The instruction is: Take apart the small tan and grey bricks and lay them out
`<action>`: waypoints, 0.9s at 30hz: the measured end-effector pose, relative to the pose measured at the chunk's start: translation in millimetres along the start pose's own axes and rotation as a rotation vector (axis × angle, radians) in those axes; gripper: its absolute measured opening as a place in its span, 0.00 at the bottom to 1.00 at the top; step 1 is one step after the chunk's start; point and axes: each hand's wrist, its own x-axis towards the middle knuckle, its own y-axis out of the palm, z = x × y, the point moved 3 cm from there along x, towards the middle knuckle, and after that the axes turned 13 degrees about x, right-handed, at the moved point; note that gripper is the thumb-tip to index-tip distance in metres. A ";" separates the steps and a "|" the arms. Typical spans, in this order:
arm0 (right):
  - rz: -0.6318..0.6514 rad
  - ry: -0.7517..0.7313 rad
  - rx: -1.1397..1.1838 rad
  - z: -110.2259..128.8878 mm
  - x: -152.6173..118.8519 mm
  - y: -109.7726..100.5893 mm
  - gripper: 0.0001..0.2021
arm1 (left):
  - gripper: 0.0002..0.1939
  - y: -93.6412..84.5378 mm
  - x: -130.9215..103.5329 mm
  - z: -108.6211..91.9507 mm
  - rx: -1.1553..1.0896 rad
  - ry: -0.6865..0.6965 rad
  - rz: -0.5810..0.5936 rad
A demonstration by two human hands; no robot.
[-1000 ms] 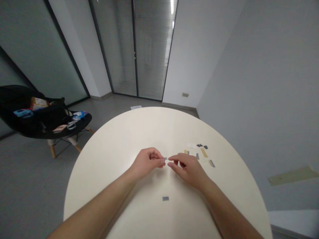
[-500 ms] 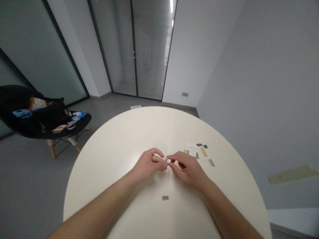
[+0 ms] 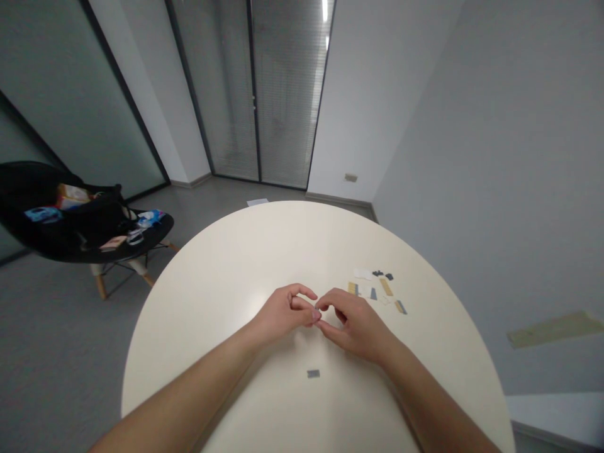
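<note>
My left hand point(image 3: 285, 313) and my right hand point(image 3: 355, 321) meet over the middle of the round table point(image 3: 245, 251). Thumb and fingers of my left hand pinch a small grey piece, mostly covered by the fingertips. My right hand's fingertips are bent around the same spot; whether they grip the piece too is too small to tell. Nearer the front, a flat grey piece point(image 3: 313, 374) lies on the table below the hands.
Right of my hands lie a yellow strip point(image 3: 385, 287), a yellow and grey piece point(image 3: 401, 307), a white piece point(image 3: 363, 274) and small black pieces point(image 3: 389, 277). A black chair point(image 3: 51, 245) holding a bag stands at the left.
My fingertips have shifted slightly and come closer together, so the small grey piece between them is more hidden. The pieces on the table have stayed in place.
</note>
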 end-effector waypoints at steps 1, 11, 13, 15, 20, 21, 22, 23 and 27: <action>0.006 -0.003 -0.003 0.0 -0.3 0.5 0.07 | 0.21 0.0 0.2 0.4 -0.001 0.003 -0.001; -0.006 -0.061 -0.055 -0.8 -0.7 1.1 0.06 | 0.22 2.6 1.1 2.4 0.020 0.000 -0.047; -0.018 -0.059 -0.072 -3.3 -0.5 -3.9 0.07 | 0.22 3.1 1.8 5.1 0.003 0.009 -0.023; -0.038 -0.027 -0.085 -9.4 -1.0 -13.5 0.08 | 0.22 2.6 1.2 6.4 0.022 0.013 0.009; -0.098 0.212 -0.094 -40.0 -8.4 -53.6 0.12 | 0.20 -0.3 -8.8 -5.2 0.581 0.063 0.128; -0.105 0.274 -0.105 -47.1 -11.1 -62.0 0.13 | 0.19 -0.6 -11.4 -8.8 0.708 0.081 0.144; -0.105 0.332 -0.120 -53.6 -14.1 -69.6 0.13 | 0.18 -0.4 -13.7 -11.7 0.808 0.099 0.165; -0.095 0.386 -0.133 -59.3 -17.2 -75.9 0.14 | 0.17 0.6 -15.7 -13.4 0.883 0.112 0.198; 0.046 0.552 -0.106 -73.7 -27.7 -85.0 0.13 | 0.20 7.4 -19.2 -10.4 1.039 0.146 0.317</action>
